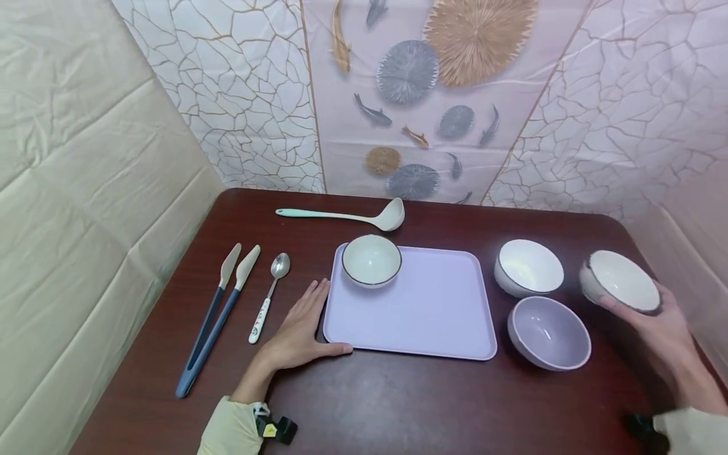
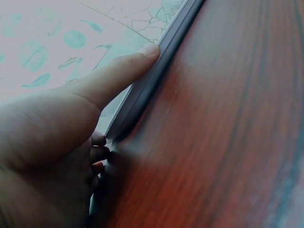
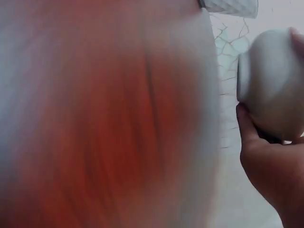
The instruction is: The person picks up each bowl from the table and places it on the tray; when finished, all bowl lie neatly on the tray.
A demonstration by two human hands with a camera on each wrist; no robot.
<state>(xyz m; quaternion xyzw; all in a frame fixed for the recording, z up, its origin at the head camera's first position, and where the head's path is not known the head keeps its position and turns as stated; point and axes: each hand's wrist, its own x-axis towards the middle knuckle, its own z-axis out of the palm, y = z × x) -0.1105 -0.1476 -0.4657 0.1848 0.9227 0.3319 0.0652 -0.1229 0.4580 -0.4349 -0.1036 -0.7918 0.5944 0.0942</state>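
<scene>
My left hand (image 1: 298, 335) rests at the left front corner of a pale purple tray (image 1: 432, 303). Its fingers lie straight along the tray's left side, and the thumb stretches along the front edge; the left wrist view shows that thumb (image 2: 123, 71) against the rim. On the tray's back left part sits a white bowl with a dark rim (image 1: 371, 260). At the far right my right hand (image 1: 665, 322) grips another white, dark-rimmed bowl (image 1: 622, 281), tilted. The right wrist view shows the thumb at this bowl's (image 3: 275, 85) rim; part of the hand is cut off.
Right of the tray stand a white bowl (image 1: 529, 268) and, nearer me, a purple bowl (image 1: 549, 333). A ladle (image 1: 364, 218) lies behind the tray. Blue-handled tongs (image 1: 213, 328) and a spoon (image 1: 269, 297) lie on the left of the dark table (image 1: 387, 404). Patterned cloth hangs behind.
</scene>
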